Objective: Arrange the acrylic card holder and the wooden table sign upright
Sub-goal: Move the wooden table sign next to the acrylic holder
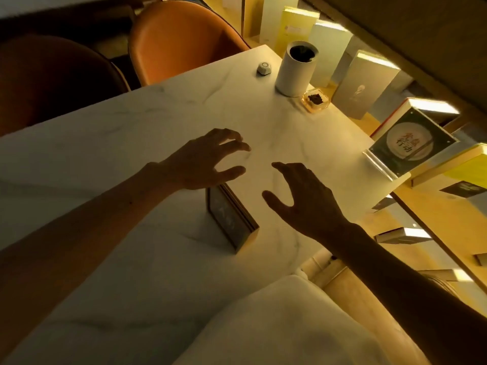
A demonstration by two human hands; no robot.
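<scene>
Nearest the camera, the wooden table sign (232,217) stands on edge on the white marble counter (105,159), a little in from the near right corner, its framed face turned to the left and its light wooden side catching the lamp. It looks upright and steady, and nothing touches it.

Just above and beyond it both hands hover over the bare middle of the counter. The left hand (208,159) is spread, fingers curled and loose, holding nothing; its palm hangs over the sign's far end (whether it brushes the top edge cannot be told from this angle). The right hand (303,196) is likewise released and empty, fingers apart, a short way right of the sign.

Farther on, at the counter's right edge, the acrylic card holder (411,143) stands with its printed card facing the camera, leaning back slightly as such holders do, its clear base right at the edge.

At the far right corner sit a white cylinder container (293,72), a small amber dish (315,100) and a little white button (264,68).

By this reading both pieces already stand, so the task seems essentially done; at most a small squaring-up remains.
</scene>
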